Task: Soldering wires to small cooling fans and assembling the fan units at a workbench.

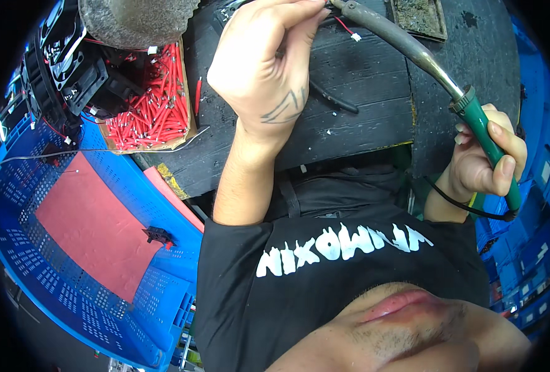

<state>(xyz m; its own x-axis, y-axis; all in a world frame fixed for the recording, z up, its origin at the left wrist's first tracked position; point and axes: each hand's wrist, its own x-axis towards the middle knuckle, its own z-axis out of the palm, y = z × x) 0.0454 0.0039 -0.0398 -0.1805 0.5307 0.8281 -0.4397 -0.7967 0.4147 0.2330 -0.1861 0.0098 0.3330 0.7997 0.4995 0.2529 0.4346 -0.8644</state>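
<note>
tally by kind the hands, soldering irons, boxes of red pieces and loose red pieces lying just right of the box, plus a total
Bare hands, left hand and right hand: 2
Green-handled metal soldering iron: 1
Brown cardboard box of thin red pieces: 1
Loose thin red piece: 1
Total: 5

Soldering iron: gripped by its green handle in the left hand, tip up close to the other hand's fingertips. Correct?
Wrong hand. The head view shows the soldering iron gripped by its green handle in the right hand. Its tip is indeed up close to the fingertips of the other hand, the left hand.
</note>
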